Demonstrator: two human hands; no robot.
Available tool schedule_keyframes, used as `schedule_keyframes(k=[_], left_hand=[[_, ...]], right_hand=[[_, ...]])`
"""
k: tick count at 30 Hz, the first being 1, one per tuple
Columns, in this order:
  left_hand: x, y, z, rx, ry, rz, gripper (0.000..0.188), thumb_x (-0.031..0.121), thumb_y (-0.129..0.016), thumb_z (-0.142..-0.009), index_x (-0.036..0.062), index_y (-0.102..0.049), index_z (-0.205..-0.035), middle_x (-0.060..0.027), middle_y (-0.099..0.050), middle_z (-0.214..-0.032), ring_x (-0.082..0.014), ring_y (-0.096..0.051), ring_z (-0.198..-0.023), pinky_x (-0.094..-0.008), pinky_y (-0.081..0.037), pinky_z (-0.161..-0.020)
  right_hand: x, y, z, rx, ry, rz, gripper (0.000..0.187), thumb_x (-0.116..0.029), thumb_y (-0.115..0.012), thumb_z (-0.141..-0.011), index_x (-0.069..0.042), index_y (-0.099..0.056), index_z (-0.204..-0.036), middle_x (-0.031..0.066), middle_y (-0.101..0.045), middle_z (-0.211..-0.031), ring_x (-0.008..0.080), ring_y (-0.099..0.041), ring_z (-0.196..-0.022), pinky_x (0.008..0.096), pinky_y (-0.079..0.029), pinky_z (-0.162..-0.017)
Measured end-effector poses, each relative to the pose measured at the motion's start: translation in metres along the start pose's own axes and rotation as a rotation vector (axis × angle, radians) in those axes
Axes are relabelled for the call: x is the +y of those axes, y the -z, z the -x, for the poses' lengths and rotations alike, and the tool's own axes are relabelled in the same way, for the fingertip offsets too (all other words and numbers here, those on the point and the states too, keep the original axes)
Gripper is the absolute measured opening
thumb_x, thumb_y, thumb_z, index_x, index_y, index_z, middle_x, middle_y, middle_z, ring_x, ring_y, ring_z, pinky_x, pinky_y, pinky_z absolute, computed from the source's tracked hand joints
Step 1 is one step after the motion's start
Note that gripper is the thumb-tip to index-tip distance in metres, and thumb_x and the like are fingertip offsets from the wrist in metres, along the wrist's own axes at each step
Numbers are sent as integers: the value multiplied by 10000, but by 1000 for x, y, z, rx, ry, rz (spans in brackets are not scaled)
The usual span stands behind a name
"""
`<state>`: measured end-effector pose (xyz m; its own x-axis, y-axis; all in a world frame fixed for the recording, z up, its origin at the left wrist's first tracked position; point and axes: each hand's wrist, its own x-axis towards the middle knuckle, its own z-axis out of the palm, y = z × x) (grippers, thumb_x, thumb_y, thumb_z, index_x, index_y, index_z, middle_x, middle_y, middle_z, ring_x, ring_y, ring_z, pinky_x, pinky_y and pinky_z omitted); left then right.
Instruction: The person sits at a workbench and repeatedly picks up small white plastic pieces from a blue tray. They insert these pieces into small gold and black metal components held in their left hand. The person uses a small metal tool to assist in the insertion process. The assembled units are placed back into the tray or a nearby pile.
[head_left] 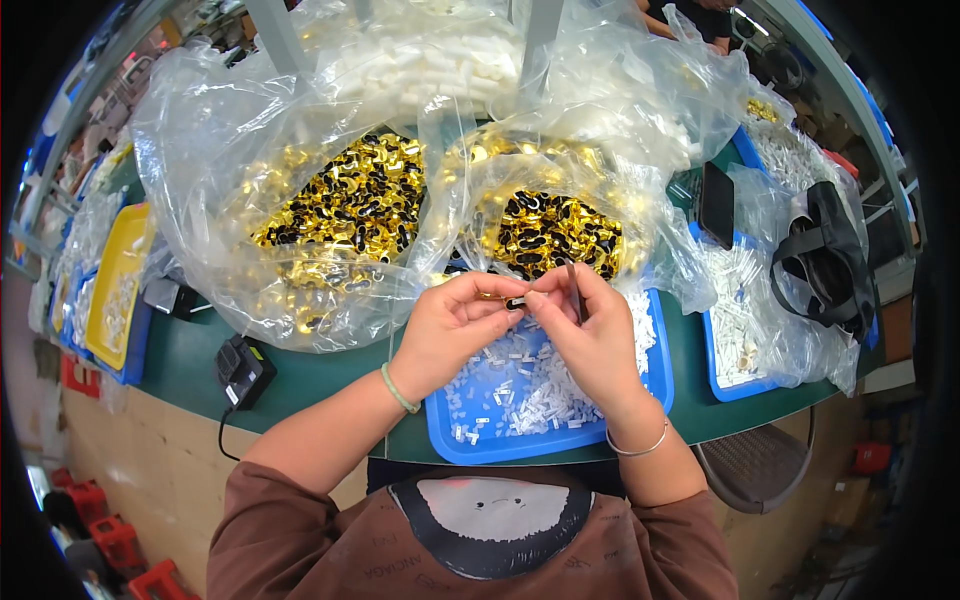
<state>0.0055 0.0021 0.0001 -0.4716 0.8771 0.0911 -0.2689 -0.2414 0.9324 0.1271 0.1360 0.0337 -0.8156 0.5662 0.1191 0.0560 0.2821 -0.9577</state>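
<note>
Above a blue tray [436, 425] of small white plastic pieces [545, 395], my two hands meet at the fingertips. My left hand [445, 330] is closed, pinching a small black-and-gold part [515, 303] between thumb and forefinger. My right hand [592, 330] is closed too, its thumb and forefinger touching the same part. A thin dark metal tool, perhaps tweezers [576, 290], is held in the right fingers and points up. Whether a white piece is also between the right fingertips, I cannot tell. Just beyond lies an open plastic bag of black-and-gold parts [555, 235].
A larger bag of the same parts [350, 200] lies to the left, with bagged white pieces [430, 75] behind. At the right are a phone [714, 205], another blue tray [715, 345] and a dark bag [828, 265]. A black adapter [243, 370] and yellow tray [112, 345] sit left.
</note>
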Motion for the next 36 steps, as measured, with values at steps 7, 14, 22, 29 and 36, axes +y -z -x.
schedule_keyframes(k=[7,14,22,29,36], left_hand=[[6,2,1,21,32,85,237,-36,-612,-889,-34,-586,-1124,-124,-610,-1194,-169,-627,-1063,-297,-507,-947],[2,5,2,73,101,59,162,-36,-615,-884,-9,-610,-1044,-77,-640,-1101,-107,-624,-984,-250,-506,-885],[1,7,0,60,140,56,150,-40,-594,-887,-12,-617,-1032,-83,-653,-1076,-129,-635,-996,-276,-516,-901],[-2,9,-2,19,124,24,148,-37,-559,-901,-26,-612,-1038,-125,-640,-1132,-171,-624,-1049,-315,-513,-934],[-10,11,-1,-6,103,26,175,-15,-551,-909,-22,-625,-1067,-121,-652,-1133,-146,-626,-1016,-294,-510,-918]], right_hand=[[-7,1,3,-17,148,191,269,-31,-694,-794,-47,-653,-1060,9,-621,-795,68,-457,-589,211,-390,-529],[-6,-3,4,-46,282,312,295,6,-724,-758,-69,-659,-1035,52,-635,-811,157,-573,-647,267,-470,-548],[-6,-3,2,-53,367,389,285,18,-749,-729,-62,-657,-986,58,-623,-819,182,-583,-655,274,-474,-533],[-4,-3,0,-59,425,379,243,9,-761,-720,-50,-654,-930,60,-613,-785,188,-590,-644,287,-472,-529],[-3,-3,1,-104,368,410,209,5,-755,-729,-42,-649,-903,75,-612,-784,197,-602,-642,294,-479,-531]])
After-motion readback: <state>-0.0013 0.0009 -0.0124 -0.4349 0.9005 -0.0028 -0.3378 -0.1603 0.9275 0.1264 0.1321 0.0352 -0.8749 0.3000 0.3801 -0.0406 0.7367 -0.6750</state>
